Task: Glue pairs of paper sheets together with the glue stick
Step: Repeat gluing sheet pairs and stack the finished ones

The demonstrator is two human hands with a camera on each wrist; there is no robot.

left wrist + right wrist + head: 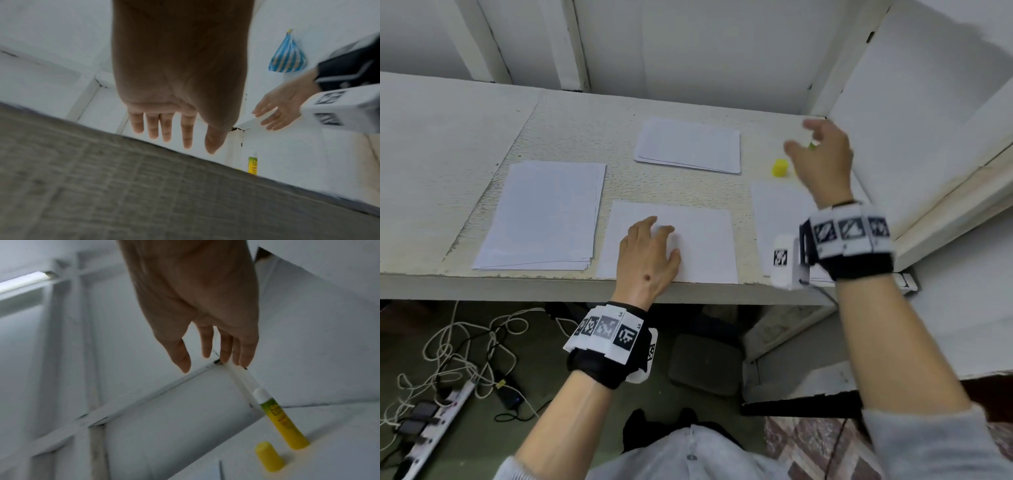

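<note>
My left hand (666, 236) lies flat with straight fingers on a single white sheet (705, 250) at the table's front edge. My right hand (799, 137) hovers open, fingers spread, above the back right corner and holds nothing. Under it the yellow glue stick (281, 420) stands upright and uncapped, with its white tip showing; in the head view only a green sliver of the glue stick (812, 146) peeks out behind the hand. Its yellow cap (780, 168) stands beside it on the table. Another sheet (774, 212) lies under my right wrist.
A paper stack (544, 212) lies at the left and a second stack (688, 144) at the back. White wall panels (928, 120) close off the right side. A blue striped bag (287, 55) hangs on the wall. Cables and a power strip (441, 411) lie on the floor.
</note>
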